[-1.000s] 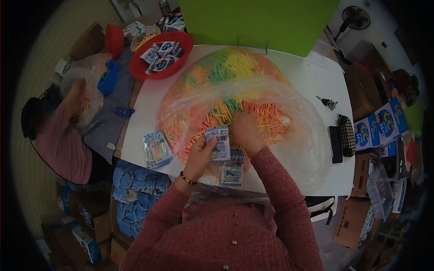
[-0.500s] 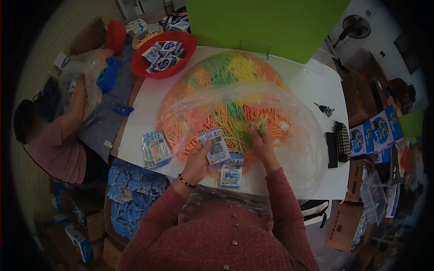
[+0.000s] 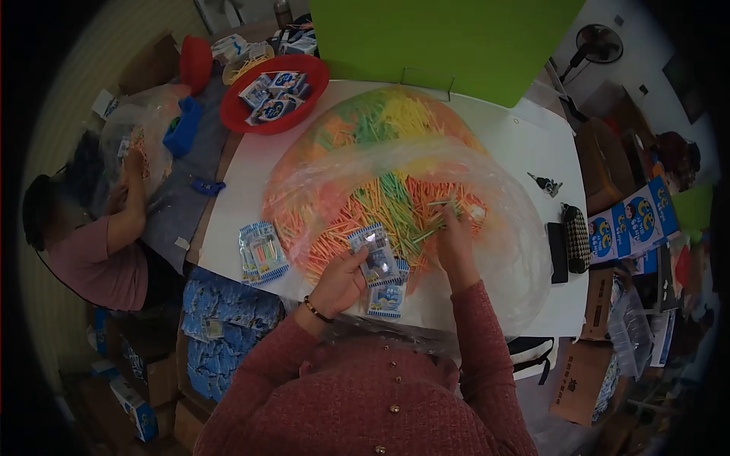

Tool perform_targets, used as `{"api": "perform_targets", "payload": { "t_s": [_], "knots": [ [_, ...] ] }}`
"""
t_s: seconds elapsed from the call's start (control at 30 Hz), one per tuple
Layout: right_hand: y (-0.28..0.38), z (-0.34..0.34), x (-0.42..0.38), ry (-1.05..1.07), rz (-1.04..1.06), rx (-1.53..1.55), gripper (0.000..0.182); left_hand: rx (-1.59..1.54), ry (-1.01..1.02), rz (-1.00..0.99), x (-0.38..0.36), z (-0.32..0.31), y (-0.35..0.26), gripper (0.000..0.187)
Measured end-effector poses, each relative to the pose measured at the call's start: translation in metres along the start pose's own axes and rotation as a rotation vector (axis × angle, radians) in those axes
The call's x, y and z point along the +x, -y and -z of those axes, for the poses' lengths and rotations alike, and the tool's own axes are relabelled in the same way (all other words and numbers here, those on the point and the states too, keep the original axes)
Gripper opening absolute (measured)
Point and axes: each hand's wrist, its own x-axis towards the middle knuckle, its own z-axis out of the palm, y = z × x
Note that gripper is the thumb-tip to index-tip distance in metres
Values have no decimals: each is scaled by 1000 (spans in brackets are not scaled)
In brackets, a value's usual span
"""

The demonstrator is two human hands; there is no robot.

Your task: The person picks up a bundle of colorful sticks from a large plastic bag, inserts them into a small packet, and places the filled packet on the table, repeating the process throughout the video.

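My left hand (image 3: 340,284) is closed on the edge of a small clear packet (image 3: 374,257) with blue-striped ends. Over the heap of thin coloured sticks (image 3: 384,205), in pink, green and yellow, my right hand (image 3: 457,245) pinches a few sticks (image 3: 439,204) at its fingertips. A big transparent plastic bag (image 3: 502,281) lies opened around the heap. Just below the held packet, another packet (image 3: 387,299) rests at the table's front edge. Several filled packets (image 3: 263,252) lie together to the left of the bag.
A red basin (image 3: 317,93) of packets stands at the back left. Keys (image 3: 545,184), a phone (image 3: 557,252) and a checked pouch (image 3: 576,237) lie on the right. A box (image 3: 228,311) of blue packets is at lower left. A co-worker (image 3: 99,254) sits at the left.
My left hand has shifted slightly right with the packet, which now tilts differently. My right hand has moved a little right over the heap. The co-worker's arm has changed position.
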Motion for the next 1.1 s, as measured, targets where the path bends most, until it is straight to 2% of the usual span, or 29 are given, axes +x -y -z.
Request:
{"api": "perform_targets", "payload": {
  "t_s": [0.03,0.07,0.13,0.17,0.23,0.37,0.43,0.47,0.53,0.57,0.63,0.67,0.73,0.77,0.8,0.83,0.87,0.97,1.1],
  "knots": [
    [7,0,3,-75,30,129,23,42,-31,-48,0,0,-2,31],
    [11,-1,4,-76,30,130,23,85,-60,-95,1,0,-4,31],
    [19,-3,5,-201,-92,447,22,139,-81,-118,0,2,-8,31],
    [15,5,9,-199,-89,447,22,192,-101,-143,1,2,-10,31],
    [6,19,14,-57,-134,608,21,159,-113,-128,3,4,-12,29],
    [3,10,2,-156,-162,576,21,-11,-134,-54,3,-3,-12,26],
    [4,0,-5,-178,-31,485,20,17,-128,-49,2,-10,-8,26],
    [0,-1,-6,-179,-31,486,20,46,-118,-46,2,-12,-6,26],
    [-12,0,-6,-197,228,-121,19,91,-92,-45,3,-5,-2,27],
    [-20,3,-7,-198,227,-121,19,135,-65,-43,4,-2,-1,27],
    [-29,3,-10,-45,421,-593,17,187,-78,-73,3,-3,0,26],
    [-27,5,-12,-39,418,-596,17,236,-94,-103,2,-5,0,25],
    [-20,11,-18,58,34,-137,15,273,-105,-116,0,-7,0,22],
    [-17,14,-16,63,31,-138,15,316,-110,-127,0,-8,0,18],
    [-13,15,-12,49,129,-81,15,315,-115,-132,2,-5,1,18],
    [-8,10,-11,36,225,-22,16,457,-97,-228,5,-3,2,15],
    [-3,5,-14,41,222,-19,16,600,-78,-322,6,-1,2,12],
    [26,-17,-30,70,165,120,18,666,-106,-339,9,-3,-1,10],
    [53,-57,-54,334,175,84,18,745,-78,-352,12,-1,-3,11]
  ]
}}
